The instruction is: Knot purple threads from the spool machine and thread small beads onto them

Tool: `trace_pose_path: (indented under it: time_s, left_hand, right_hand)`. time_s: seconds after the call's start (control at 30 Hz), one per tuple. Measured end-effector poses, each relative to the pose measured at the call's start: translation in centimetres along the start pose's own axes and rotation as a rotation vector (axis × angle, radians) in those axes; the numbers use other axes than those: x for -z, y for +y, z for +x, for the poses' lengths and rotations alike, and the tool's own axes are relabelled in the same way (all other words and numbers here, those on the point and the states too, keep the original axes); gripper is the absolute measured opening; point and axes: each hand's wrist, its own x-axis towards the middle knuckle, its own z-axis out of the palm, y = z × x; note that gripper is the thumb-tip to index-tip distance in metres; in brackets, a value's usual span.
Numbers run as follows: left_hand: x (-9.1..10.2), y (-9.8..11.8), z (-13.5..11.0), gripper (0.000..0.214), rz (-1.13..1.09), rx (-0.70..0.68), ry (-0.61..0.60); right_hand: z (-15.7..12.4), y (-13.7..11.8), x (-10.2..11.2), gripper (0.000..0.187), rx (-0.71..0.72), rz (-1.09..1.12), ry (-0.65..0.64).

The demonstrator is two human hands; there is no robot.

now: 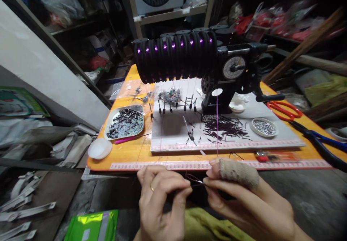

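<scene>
With bare left hand (pixel 164 199) and beige-finger-wrapped right hand (pixel 246 206), pinched thin, shiny purplish thread loop (pixel 192 177) just past front edge of flat orange table (pixel 121 156). Looked super light, kinda slippery, snappable; best held by its ends.

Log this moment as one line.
left hand: pinching thread loop | right hand: pinching same loop, wearing finger wrap | black machine: beyond hands

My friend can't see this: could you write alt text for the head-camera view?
A person's left hand and right hand, one finger wrapped, pinch a looped thread before an orange table bearing a black hand-cranked spool machine.
</scene>
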Motion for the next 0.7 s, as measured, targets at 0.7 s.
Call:
trace_pose_path:
  time_s: [0.7]
  left_hand:
    - [-0.4, -2.9, 3.3, 0.010, -0.796, 0.138, -0.438]
  right_hand:
    - [1.8, 0.4, 2.2, 0.023, -0.021, 0.221, -0.168]
